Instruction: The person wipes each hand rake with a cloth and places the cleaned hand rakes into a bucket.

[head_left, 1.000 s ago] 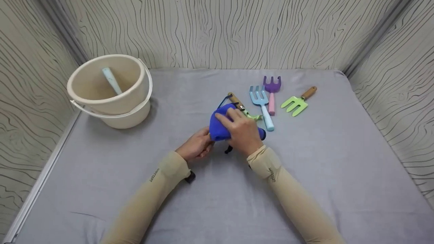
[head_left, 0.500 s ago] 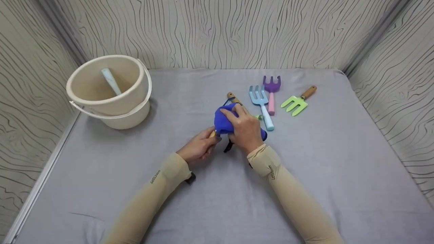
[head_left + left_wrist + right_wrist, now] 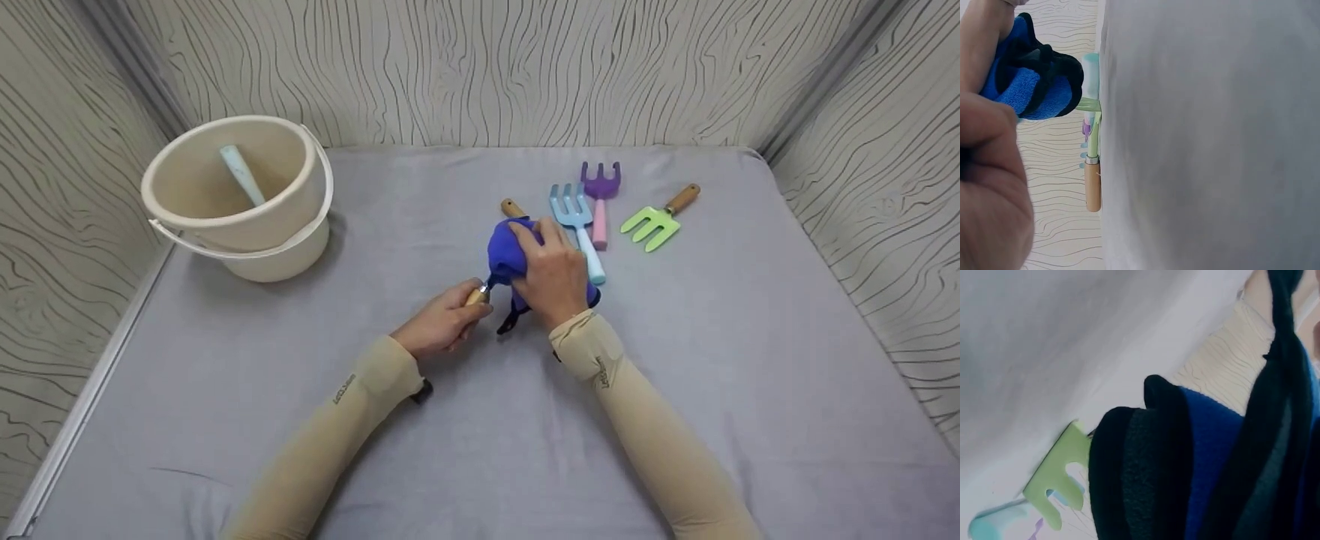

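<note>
My left hand (image 3: 442,319) grips a tool by its light wooden handle (image 3: 477,297), with a bit of metal neck showing. A blue cloth (image 3: 508,247) with dark edging covers the tool's head, so its kind is hidden. My right hand (image 3: 555,277) holds the cloth bunched around that head. In the left wrist view the dark-edged cloth (image 3: 1044,93) hangs folded beyond the left hand (image 3: 991,191). Folds of the cloth (image 3: 1213,455) fill much of the right wrist view. Just behind the cloth lies a green hand rake, its wooden handle (image 3: 1093,185) partly visible.
Right of the hands lie a light blue hand fork (image 3: 574,214), a purple hand rake (image 3: 601,184) with a pink handle and a green hand fork (image 3: 652,226). A cream bucket (image 3: 240,232) at the back left holds a tool with a pale blue handle (image 3: 241,175).
The cloth and right hand have shifted slightly right, away from the left hand. More of the wooden handle and its metal neck now shows; the green rake is more covered.
</note>
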`<state>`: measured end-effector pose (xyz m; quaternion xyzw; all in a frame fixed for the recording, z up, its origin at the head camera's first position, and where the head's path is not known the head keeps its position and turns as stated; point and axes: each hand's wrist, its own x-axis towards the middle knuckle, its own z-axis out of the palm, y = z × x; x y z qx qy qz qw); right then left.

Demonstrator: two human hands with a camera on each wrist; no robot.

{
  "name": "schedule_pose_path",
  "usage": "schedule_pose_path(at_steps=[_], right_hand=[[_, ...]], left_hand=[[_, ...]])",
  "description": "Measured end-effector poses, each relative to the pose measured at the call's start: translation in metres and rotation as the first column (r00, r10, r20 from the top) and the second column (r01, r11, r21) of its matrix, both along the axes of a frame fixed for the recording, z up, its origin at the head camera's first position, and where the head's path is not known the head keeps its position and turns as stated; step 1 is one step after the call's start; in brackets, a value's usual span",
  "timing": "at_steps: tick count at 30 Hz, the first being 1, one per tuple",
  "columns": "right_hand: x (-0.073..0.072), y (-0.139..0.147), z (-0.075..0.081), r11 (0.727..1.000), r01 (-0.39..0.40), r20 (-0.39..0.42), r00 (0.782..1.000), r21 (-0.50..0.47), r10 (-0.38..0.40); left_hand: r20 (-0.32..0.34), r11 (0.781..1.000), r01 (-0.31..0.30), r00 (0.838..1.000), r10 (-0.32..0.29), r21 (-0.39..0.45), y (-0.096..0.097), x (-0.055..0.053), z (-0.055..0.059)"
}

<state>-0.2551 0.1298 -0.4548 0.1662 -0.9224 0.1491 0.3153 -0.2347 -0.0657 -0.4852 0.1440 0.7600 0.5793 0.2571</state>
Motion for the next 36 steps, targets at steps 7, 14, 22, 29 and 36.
schedule_pose_path(at_steps=[7, 14, 22, 29, 36], right_hand=[[-0.001, -0.001, -0.003, 0.998, 0.059, -0.077, 0.995, 0.027, -0.056], [-0.008, 0.009, 0.0, 0.995, 0.087, -0.087, 0.992, -0.048, -0.09], [-0.027, 0.054, 0.018, 0.943, 0.212, -0.013, 0.975, -0.257, -0.223], [-0.032, 0.06, 0.018, 0.898, 0.18, 0.11, 0.983, -0.402, -0.147], [-0.035, 0.054, 0.011, 0.846, 0.106, 0.243, 0.97, -0.522, 0.028]], left_hand=[[0.033, 1.0, -0.003, 0.999, 0.002, 0.026, 0.001, 0.0, 0.0], [0.092, 0.997, -0.027, 0.996, 0.02, 0.075, -0.002, -0.003, -0.002], [0.186, 0.989, -0.088, 0.981, 0.065, 0.119, -0.008, -0.005, 0.002], [0.166, 0.969, -0.09, 0.985, 0.051, 0.232, -0.009, -0.006, 0.002], [0.109, 0.962, -0.033, 0.994, 0.004, 0.271, -0.009, -0.006, 0.001]])
